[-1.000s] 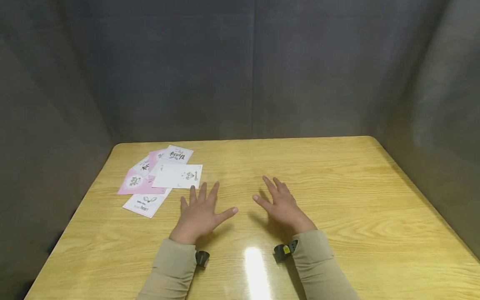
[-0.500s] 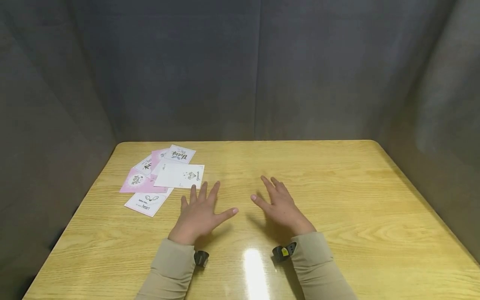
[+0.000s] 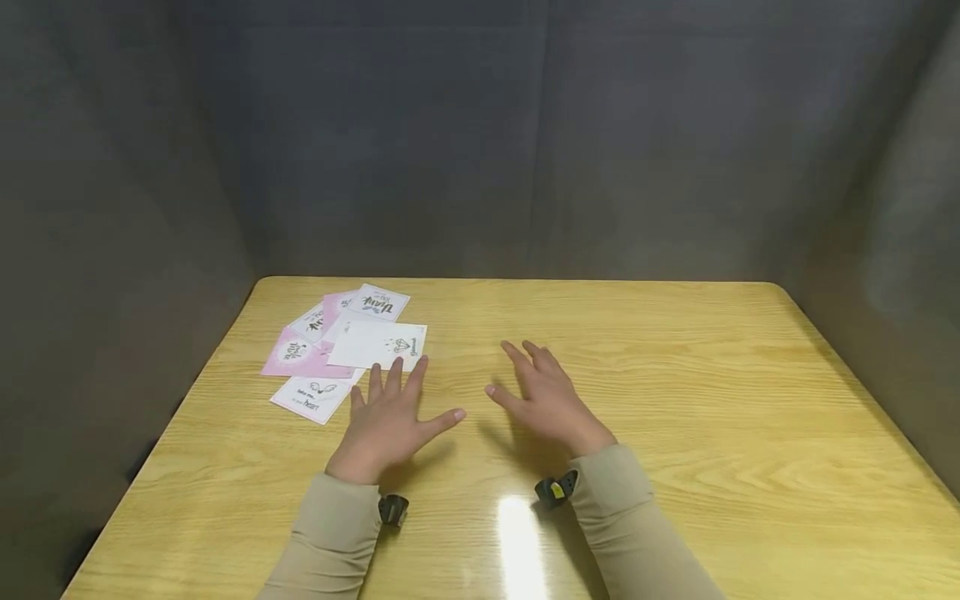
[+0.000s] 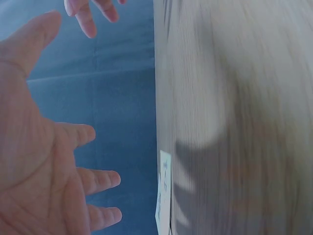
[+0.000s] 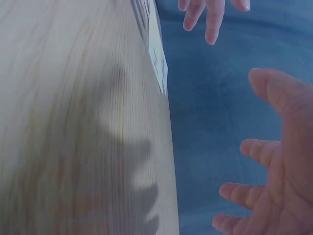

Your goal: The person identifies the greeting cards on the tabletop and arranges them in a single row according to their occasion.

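In the head view, a loose, overlapping pile of printed cards (image 3: pixel 303 358) lies on the far left part of the wooden worktop (image 3: pixel 712 375). Uppermost is a white card (image 3: pixel 360 343) with a diamond drawing; around it show pink cards, a "Thank you" card (image 3: pixel 378 303) at the far side and a winged "take me" card (image 3: pixel 309 402) nearest the person. The left hand (image 3: pixel 382 429) is spread wide, palm down, its fingertips near the white card's near edge. The right hand (image 3: pixel 547 406) is also spread, thumb out, well apart from the cards. Both wrists carry small black cameras (image 3: pixel 393 510) below tan sleeves (image 3: pixel 330 537), and a dark curtain (image 3: pixel 525 150) stands behind. The left wrist view shows that hand raised above the surface, its shadow on the wood, the cards nearly edge-on beyond. The right wrist view likewise shows an extended hand above its shadow, with cards near the top.
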`<action>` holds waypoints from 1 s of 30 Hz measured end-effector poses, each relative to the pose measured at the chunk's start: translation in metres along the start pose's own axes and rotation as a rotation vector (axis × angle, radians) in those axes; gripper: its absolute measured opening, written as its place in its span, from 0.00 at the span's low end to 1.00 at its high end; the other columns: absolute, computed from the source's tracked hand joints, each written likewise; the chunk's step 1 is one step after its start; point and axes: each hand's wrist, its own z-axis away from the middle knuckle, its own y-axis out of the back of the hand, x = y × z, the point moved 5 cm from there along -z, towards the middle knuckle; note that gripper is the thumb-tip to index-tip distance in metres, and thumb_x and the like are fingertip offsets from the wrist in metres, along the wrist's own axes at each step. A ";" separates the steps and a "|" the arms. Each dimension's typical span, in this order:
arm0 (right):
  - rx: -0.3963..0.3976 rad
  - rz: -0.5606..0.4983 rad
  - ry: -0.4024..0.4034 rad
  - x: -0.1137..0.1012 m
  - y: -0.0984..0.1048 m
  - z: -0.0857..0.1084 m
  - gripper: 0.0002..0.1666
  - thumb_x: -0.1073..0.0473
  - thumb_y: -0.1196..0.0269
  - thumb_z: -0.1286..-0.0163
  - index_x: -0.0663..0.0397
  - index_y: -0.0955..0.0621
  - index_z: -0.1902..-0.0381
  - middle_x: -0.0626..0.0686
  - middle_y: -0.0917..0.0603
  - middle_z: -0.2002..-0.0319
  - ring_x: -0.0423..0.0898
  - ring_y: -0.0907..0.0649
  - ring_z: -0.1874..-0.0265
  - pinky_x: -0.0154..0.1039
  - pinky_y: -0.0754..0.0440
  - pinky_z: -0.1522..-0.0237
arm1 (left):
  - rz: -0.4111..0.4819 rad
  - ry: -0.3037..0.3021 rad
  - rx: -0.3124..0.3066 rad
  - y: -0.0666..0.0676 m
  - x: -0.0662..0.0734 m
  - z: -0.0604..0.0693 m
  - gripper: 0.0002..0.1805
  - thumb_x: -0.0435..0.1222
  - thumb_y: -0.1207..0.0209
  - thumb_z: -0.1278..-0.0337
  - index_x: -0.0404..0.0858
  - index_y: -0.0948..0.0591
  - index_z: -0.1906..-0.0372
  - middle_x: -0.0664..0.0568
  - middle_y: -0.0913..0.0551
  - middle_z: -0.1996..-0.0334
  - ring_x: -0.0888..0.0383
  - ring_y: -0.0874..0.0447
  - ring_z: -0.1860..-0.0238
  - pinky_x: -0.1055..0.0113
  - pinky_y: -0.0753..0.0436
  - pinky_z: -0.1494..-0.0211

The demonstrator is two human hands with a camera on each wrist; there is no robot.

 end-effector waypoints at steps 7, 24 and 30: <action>-0.027 0.022 0.056 -0.014 -0.008 -0.012 0.45 0.40 0.43 0.22 0.55 0.42 0.18 0.71 0.46 0.22 0.74 0.49 0.24 0.73 0.46 0.30 | -0.004 0.029 0.020 0.004 -0.015 0.001 0.55 0.69 0.45 0.36 0.42 0.49 0.16 0.30 0.54 0.20 0.25 0.65 0.22 0.25 0.59 0.28; -0.053 0.002 0.076 -0.034 -0.023 -0.027 0.39 0.48 0.39 0.24 0.55 0.34 0.22 0.66 0.36 0.24 0.64 0.37 0.25 0.61 0.38 0.28 | 0.038 -0.006 0.098 0.036 -0.050 -0.007 0.42 0.49 0.44 0.27 0.29 0.44 0.20 0.22 0.44 0.25 0.25 0.51 0.24 0.31 0.45 0.27; -0.081 0.034 0.094 -0.044 -0.027 -0.039 0.39 0.48 0.38 0.25 0.55 0.33 0.22 0.66 0.35 0.25 0.63 0.37 0.25 0.61 0.39 0.27 | 0.094 0.026 0.107 0.045 -0.061 -0.011 0.40 0.48 0.48 0.24 0.27 0.44 0.21 0.23 0.44 0.25 0.27 0.51 0.23 0.33 0.45 0.26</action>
